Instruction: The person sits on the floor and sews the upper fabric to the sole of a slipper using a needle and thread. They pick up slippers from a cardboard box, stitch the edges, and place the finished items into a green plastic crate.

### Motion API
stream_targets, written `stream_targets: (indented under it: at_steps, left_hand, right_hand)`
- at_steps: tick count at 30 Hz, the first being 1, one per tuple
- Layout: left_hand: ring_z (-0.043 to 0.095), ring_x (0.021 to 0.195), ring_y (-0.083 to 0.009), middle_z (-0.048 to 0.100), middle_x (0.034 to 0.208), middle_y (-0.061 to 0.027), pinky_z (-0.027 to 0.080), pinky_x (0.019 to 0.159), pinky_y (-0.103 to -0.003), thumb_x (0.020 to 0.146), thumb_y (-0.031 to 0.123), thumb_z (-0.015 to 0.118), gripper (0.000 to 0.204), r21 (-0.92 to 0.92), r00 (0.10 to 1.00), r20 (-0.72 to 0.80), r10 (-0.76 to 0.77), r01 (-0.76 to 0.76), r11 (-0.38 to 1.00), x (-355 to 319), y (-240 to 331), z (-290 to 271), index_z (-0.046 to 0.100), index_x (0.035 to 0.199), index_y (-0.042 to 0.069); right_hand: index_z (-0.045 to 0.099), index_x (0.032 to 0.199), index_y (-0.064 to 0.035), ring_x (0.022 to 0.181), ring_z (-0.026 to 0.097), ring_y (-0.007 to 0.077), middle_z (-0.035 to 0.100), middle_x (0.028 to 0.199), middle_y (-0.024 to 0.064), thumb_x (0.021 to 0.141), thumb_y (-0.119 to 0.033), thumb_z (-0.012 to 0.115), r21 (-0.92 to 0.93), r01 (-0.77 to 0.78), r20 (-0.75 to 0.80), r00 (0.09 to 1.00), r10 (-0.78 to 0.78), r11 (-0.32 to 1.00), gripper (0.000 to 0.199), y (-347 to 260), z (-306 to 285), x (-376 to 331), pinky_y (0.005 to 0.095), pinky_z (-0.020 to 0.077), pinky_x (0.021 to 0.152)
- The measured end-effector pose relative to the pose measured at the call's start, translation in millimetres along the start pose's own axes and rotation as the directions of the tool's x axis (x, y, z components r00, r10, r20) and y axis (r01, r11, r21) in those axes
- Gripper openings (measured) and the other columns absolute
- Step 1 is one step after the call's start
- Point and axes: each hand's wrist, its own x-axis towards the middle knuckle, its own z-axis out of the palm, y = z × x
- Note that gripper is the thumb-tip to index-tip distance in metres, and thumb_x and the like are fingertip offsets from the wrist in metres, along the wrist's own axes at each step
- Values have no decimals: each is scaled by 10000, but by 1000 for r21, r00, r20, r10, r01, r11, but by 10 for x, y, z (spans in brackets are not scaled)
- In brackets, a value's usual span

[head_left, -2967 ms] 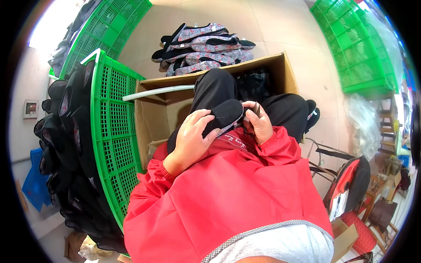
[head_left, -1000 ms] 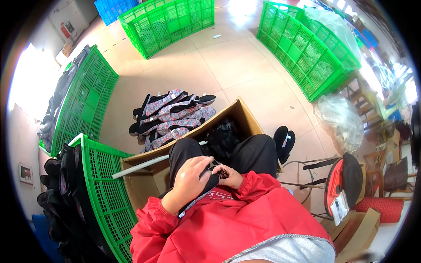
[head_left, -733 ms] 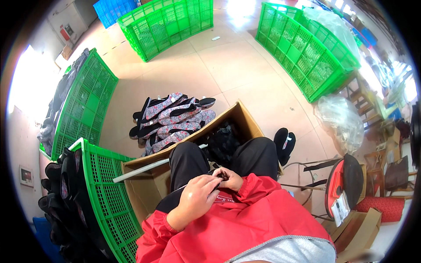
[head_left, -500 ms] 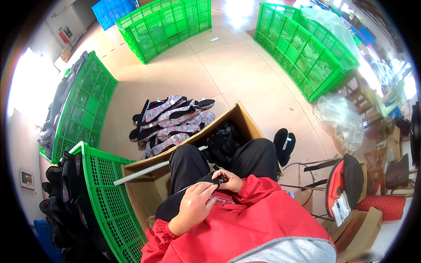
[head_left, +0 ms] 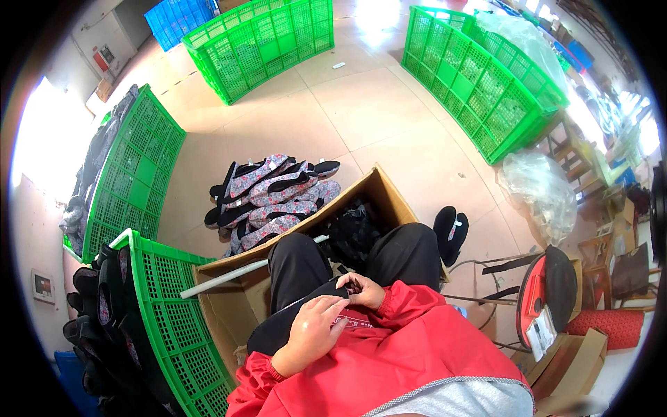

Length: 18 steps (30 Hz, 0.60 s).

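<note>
I sit in red sleeves and black trousers over an open cardboard box [head_left: 389, 198]. A black shoe [head_left: 295, 316] lies across my lap. My left hand [head_left: 313, 333] is clasped over its middle. My right hand [head_left: 361, 290] pinches the shoe's front end with curled fingers. Dark shoes [head_left: 351, 229] fill the box between my knees.
A pile of floral-patterned shoes [head_left: 267, 194] lies on the floor beyond the box. A green crate [head_left: 167, 316] with dark shoes stands at my left. More green crates [head_left: 486, 83] stand farther off, a black pair of shoes [head_left: 450, 233] and a clear plastic bag [head_left: 545, 194] at my right.
Three seconds ago my view was lower and closer to the box. It has since lifted, showing more floor. My left hand slid down along the shoe toward my body.
</note>
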Motion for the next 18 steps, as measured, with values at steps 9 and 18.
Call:
stream_targets:
  at_steps: [9,18]
  left_hand:
    - [628,998,-307,665,1069,-127,495,907,-386,743,90,716,341,10,1000,-2,-3,3,1000,-4,-2,21,653,1069,9]
    - [594,1056,-329,613,1130,-139,483,926,-395,731,115,737,404,97,1000,-2,-16,17,995,-39,-32,9,645,1113,23]
  right_hand:
    - [542,1170,-63,962,527,66,544,1098,-12,832,-13,707,-22,0,-25,1000,0,1000,380,14,-7,0,230,433,866]
    - [538,1157,-53,1017,571,97,567,1120,18,870,-35,704,43,-47,-13,999,48,998,332,-46,24,-19,262,473,917]
